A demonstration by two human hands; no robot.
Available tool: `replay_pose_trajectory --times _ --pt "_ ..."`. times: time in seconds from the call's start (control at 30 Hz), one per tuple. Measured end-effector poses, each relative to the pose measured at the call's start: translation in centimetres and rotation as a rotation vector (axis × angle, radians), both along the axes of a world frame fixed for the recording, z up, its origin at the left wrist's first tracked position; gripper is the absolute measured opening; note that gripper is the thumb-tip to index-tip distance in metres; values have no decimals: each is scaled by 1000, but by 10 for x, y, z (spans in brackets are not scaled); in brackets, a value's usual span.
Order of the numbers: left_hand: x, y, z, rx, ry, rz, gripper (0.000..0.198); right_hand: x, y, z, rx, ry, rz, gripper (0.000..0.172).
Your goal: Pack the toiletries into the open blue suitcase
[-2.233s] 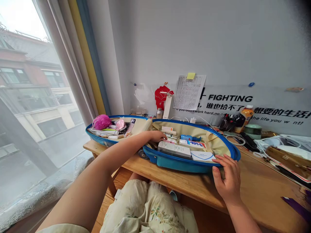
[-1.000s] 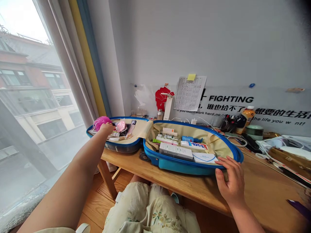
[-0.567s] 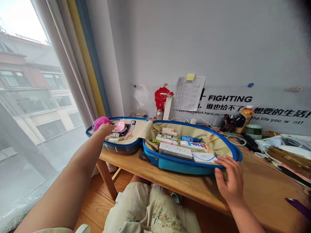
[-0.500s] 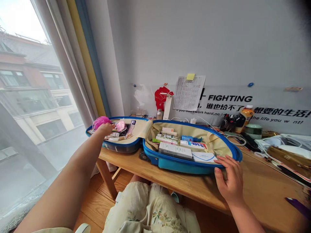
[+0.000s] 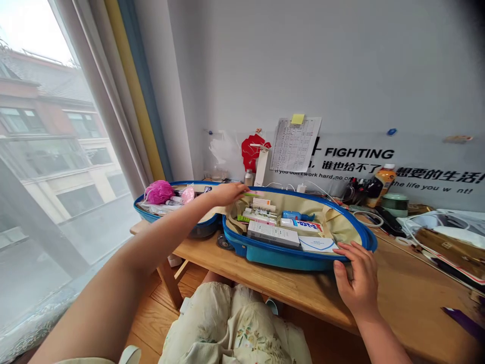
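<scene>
An open blue hard suitcase [image 5: 280, 259] lies on the table in two halves, lined with beige fabric. My left hand [image 5: 227, 193] reaches across the hinge and pinches a slim green-and-pink item [image 5: 254, 193] above the right half. A white box [image 5: 273, 235], a toothpaste carton [image 5: 301, 225], a blue tube [image 5: 298, 216] and several small boxes lie packed in that half. My right hand [image 5: 356, 275] grips the suitcase's front rim. In the left half sit a pink mesh bath sponge [image 5: 159, 192] and a pink pouch [image 5: 187, 194].
The suitcase stands on a wooden table [image 5: 413, 283], with a floral cloth over my lap below its edge. An orange drink bottle [image 5: 384, 181], a green lidded container [image 5: 394, 205], cables and papers crowd the right side. A curtained window lies to the left.
My left hand has moved right from the bath sponge in the left half to above the right half, now with the slim item in it. My right hand stays on the rim.
</scene>
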State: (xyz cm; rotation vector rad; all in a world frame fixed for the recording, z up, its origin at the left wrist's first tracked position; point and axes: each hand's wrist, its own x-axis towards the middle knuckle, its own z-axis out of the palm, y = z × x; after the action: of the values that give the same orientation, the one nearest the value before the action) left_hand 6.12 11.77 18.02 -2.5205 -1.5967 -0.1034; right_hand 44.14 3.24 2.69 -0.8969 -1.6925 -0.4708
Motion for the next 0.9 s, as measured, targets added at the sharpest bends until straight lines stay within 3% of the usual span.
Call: replay_pose_trajectory --times 0.13,0.33,0.7,0.8,0.9 --pt "53 8 -24 -128 46 -132 34 2 0 -1 -1 -15 8 20" --pt "66 16 -48 -250 101 -178 36 1 -1 -1 5 -14 9 19" --pt "66 20 -59 -302 30 -203 39 2 0 0 14 -30 11 20" --pt "69 15 -54 -239 -39 -172 37 1 1 -1 11 -2 11 20" --pt "61 11 -39 -94 -145 -96 40 1 1 -1 12 -6 4 21"
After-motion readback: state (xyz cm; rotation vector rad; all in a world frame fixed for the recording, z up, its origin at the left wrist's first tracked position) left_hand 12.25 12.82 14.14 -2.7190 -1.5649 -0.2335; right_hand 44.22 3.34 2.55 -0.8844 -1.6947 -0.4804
